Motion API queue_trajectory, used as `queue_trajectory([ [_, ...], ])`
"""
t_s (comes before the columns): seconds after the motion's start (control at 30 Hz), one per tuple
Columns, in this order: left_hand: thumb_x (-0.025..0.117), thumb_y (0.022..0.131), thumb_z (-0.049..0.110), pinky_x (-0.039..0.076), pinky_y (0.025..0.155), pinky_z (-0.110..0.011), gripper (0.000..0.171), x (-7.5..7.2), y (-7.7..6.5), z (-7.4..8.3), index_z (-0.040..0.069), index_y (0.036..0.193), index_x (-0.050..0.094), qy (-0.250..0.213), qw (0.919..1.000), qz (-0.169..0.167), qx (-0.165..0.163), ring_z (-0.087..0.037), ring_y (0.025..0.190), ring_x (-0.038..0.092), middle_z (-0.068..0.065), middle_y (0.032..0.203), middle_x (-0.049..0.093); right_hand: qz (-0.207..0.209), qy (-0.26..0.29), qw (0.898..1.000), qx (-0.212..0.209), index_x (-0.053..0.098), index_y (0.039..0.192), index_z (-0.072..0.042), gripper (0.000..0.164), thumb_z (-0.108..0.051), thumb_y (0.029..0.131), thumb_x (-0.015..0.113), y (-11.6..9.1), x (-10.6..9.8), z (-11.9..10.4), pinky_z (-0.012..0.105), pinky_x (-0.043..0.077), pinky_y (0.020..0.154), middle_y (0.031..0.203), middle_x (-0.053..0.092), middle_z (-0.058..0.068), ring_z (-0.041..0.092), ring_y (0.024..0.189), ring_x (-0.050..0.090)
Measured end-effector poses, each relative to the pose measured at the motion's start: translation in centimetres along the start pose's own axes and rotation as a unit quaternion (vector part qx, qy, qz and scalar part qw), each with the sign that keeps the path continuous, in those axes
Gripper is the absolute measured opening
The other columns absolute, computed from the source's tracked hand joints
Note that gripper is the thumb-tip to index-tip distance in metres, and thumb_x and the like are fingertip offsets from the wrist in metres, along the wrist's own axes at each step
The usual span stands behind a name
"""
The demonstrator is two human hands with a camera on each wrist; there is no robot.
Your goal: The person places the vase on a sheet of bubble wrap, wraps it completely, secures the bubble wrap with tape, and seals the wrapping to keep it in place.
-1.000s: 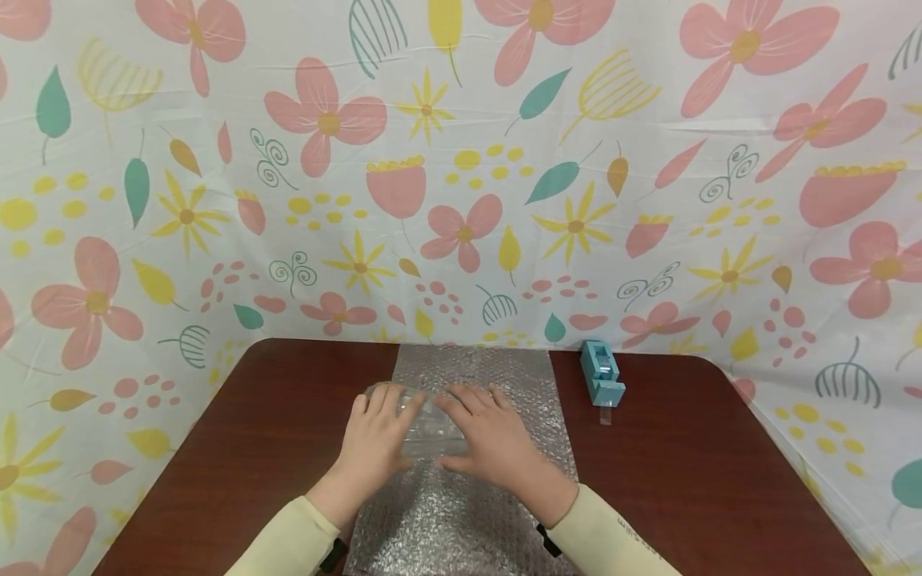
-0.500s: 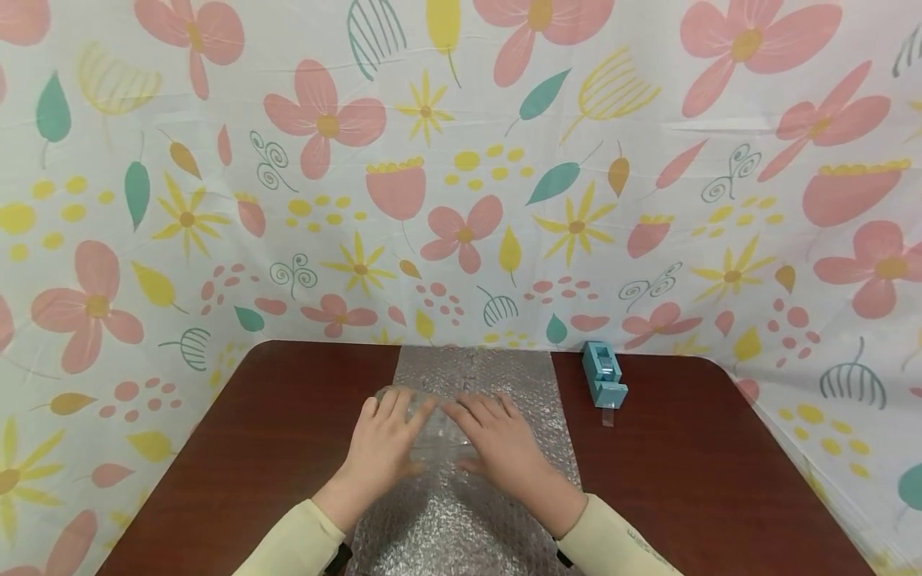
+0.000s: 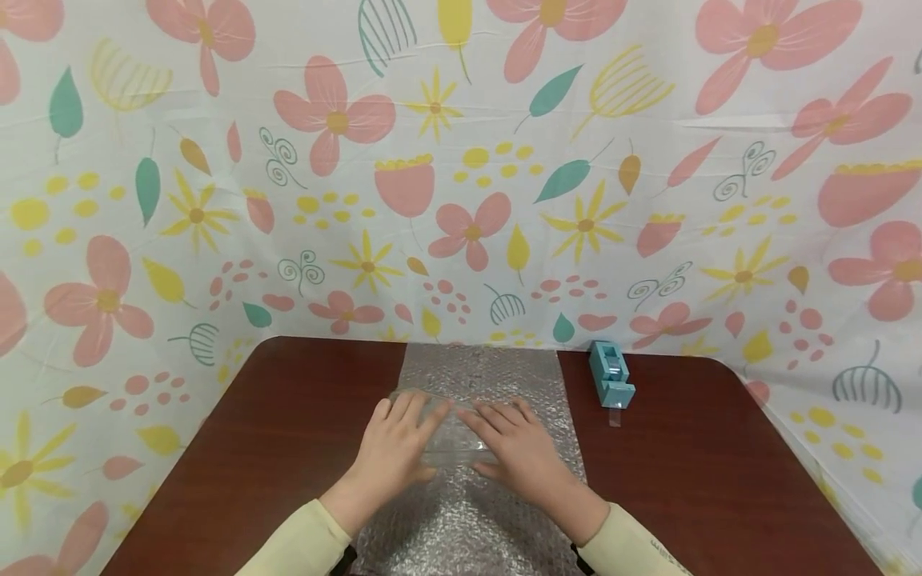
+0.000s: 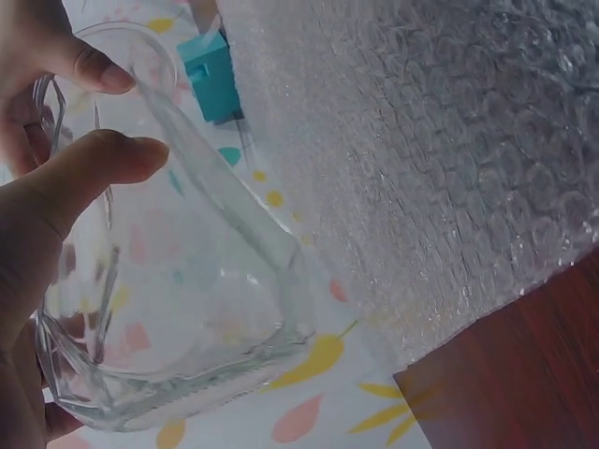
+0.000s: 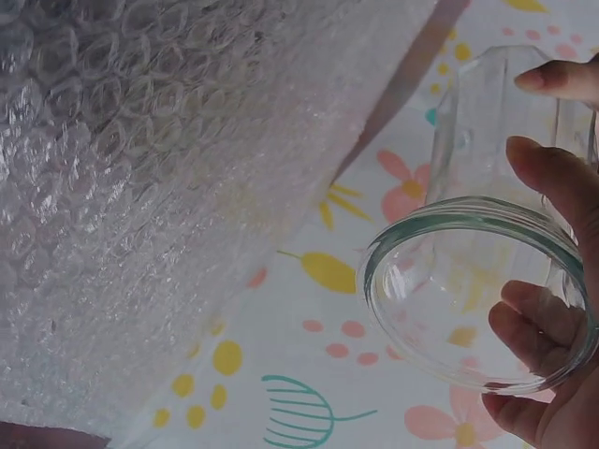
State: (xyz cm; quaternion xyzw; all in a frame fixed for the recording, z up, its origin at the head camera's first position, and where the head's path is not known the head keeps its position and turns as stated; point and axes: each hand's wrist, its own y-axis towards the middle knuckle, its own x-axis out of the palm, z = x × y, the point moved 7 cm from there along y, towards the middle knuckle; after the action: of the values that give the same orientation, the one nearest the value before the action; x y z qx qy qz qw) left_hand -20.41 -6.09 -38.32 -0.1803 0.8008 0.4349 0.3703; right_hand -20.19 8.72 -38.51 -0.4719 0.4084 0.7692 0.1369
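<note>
A clear glass jar (image 3: 455, 450) with flat-sided walls lies sideways between both hands, over the sheet of bubble wrap (image 3: 461, 536). My left hand (image 3: 394, 444) grips its base end; in the left wrist view the thumb (image 4: 117, 157) lies along the glass wall. At the other end, my right hand (image 3: 522, 456) holds the jar near its round, thick rim (image 5: 426, 223), fingers underneath and thumb on the near side. Both thumbs face the body in the head view. Part of the jar is hidden behind the fingers.
A blue tape dispenser (image 3: 612, 374) stands at the table's back right, a strip of tape hanging from its front. Bubble wrap runs from the back edge to the front of the dark brown table (image 3: 691, 480). A flower-print cloth (image 3: 468, 160) hangs behind and at the sides.
Both hands and the jar have shifted slightly right and toward the body. The view itself has swung a little. The grip on the jar stays, and the tape dispenser has not moved.
</note>
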Motion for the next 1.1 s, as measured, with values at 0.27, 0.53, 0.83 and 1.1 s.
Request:
queue_trajectory([
  [0.27,0.093,0.040,0.072,0.047,0.078,-0.032,0.109,-0.7,-0.8,0.5,0.028,0.134,0.062,-0.015,0.9995,0.026,0.008,-0.019,0.116,0.061,-0.002,0.126,0.065,0.019,0.014,1.000,-0.012,0.065,0.138,-0.020,0.087,-0.050,0.061,0.095,-0.8,-0.5,-0.1,0.049,0.057,0.097,0.129,0.073,0.002,0.021,0.112,0.070],
  [0.53,0.092,0.036,0.074,0.047,0.080,-0.028,0.106,-0.7,-1.5,1.4,0.028,0.127,0.067,-0.047,0.9975,0.044,0.030,-0.016,0.107,0.062,0.001,0.117,0.068,-0.028,0.044,0.999,-0.004,0.064,0.139,-0.021,0.085,-0.049,0.064,0.093,-2.1,-0.3,-0.3,0.050,0.058,0.094,0.129,0.073,0.002,0.020,0.112,0.070],
  [0.83,0.092,0.036,0.074,0.054,0.088,-0.027,0.106,-1.0,-1.8,2.5,0.026,0.128,0.069,-0.047,0.9978,0.031,0.034,-0.016,0.111,0.063,0.001,0.118,0.070,-0.029,0.058,0.998,0.006,0.064,0.140,-0.024,0.085,-0.049,0.065,0.093,-3.3,-0.4,-0.5,0.052,0.057,0.093,0.128,0.074,0.000,0.019,0.107,0.070],
  [1.1,0.088,0.038,0.079,0.055,0.090,-0.026,0.105,-1.1,-2.6,3.7,0.028,0.129,0.069,-0.042,0.9983,-0.001,0.040,-0.014,0.112,0.064,0.002,0.121,0.071,-0.027,0.058,0.998,0.000,0.065,0.139,-0.026,0.084,-0.054,0.065,0.091,-4.7,-0.2,-1.3,0.046,0.056,0.088,0.125,0.075,-0.002,0.018,0.105,0.069],
])
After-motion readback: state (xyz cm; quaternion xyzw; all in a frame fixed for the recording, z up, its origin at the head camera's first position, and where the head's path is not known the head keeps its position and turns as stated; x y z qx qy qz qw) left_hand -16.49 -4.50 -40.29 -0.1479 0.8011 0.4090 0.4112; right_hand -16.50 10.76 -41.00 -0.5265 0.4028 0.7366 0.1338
